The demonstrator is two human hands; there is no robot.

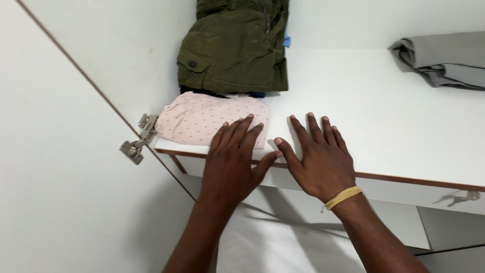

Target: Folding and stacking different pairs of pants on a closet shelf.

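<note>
White wardrobe shelf (384, 111): pink folded cloth (209, 120) at its front-left edge, under the olive jacket (235, 45), left hand (230, 162) flat on cloth, right hand (318, 159) flat beside it, both empty; cloth looks soft, light, best pinched along folded edge.

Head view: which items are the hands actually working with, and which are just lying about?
In hand:
- left hand, fingers resting on folded pink cloth
- right hand, flat on white shelf

Lying about:
- green jacket
- grey garment
- door hinge
- keys
</note>
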